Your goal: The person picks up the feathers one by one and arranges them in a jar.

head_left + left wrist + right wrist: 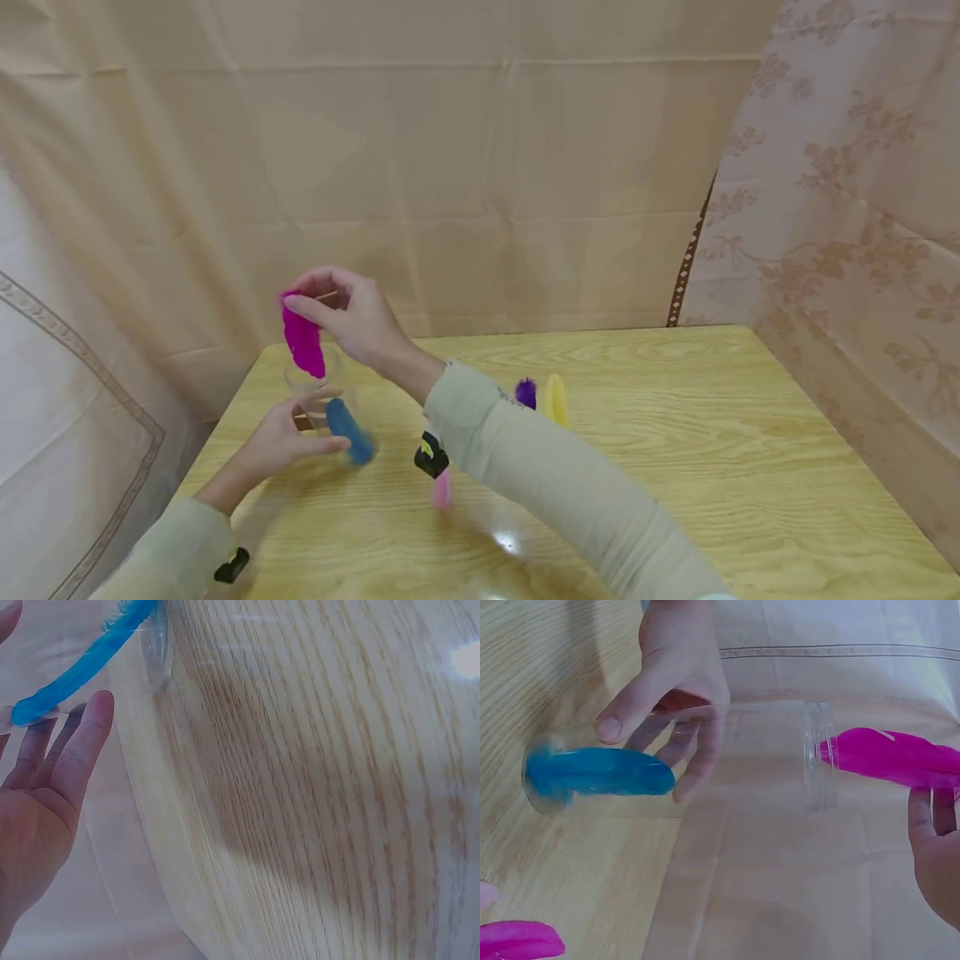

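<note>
A clear jar stands upright near the table's left side, a blue feather inside it toward the base. My left hand holds the jar around its side, thumb on one side and fingers spread along the other. Above the mouth, my right hand pinches a magenta feather between thumb and fingertips. The feather hangs downward, its lower end right at the jar's rim in the right wrist view. Only part of the left hand shows in the left wrist view, beside the blue feather.
Right of the jar, a purple feather and a yellow feather lie on the wooden table, partly behind the right sleeve. A pink feather lies nearer the front. Beige curtains hang behind the table.
</note>
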`<state>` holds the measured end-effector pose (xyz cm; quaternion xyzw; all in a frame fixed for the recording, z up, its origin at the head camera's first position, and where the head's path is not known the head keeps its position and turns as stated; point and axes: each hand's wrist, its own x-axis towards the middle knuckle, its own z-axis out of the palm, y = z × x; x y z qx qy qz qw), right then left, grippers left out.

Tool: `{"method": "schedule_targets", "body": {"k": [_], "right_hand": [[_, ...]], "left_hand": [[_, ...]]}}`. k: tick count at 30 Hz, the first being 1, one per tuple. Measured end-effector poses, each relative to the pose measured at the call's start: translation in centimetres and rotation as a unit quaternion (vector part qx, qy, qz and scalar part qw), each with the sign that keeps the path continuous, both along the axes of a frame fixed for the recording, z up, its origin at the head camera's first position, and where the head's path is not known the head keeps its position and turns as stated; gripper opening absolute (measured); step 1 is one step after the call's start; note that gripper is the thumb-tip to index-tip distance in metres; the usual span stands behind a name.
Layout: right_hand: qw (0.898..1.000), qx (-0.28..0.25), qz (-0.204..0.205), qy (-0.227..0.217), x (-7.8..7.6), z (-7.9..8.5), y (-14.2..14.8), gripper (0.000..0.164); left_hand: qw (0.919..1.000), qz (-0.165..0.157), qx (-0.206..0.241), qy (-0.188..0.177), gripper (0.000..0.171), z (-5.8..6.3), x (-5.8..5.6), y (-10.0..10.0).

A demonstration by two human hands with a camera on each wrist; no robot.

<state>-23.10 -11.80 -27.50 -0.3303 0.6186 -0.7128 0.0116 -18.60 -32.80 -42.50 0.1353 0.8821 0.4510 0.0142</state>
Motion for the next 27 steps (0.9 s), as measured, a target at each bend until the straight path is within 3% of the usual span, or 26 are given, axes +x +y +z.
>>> {"method": "schedule_targets", "body": {"k": [11,27], "right_hand": [[0.996,0.081,0.009,0.02,0.1,-1.0,-0.1,0.015],[0.993,0.113,0.016,0.03,-0.1,-2.7,-1.0,0.014]], "left_hand": [[0.9988,0.028,0.001,-0.039,0.072,0.5,0.2,0.3],[0.9994,0.018,0.019,-0.021,0.059,-0.4,0.3,-0.2]]}}
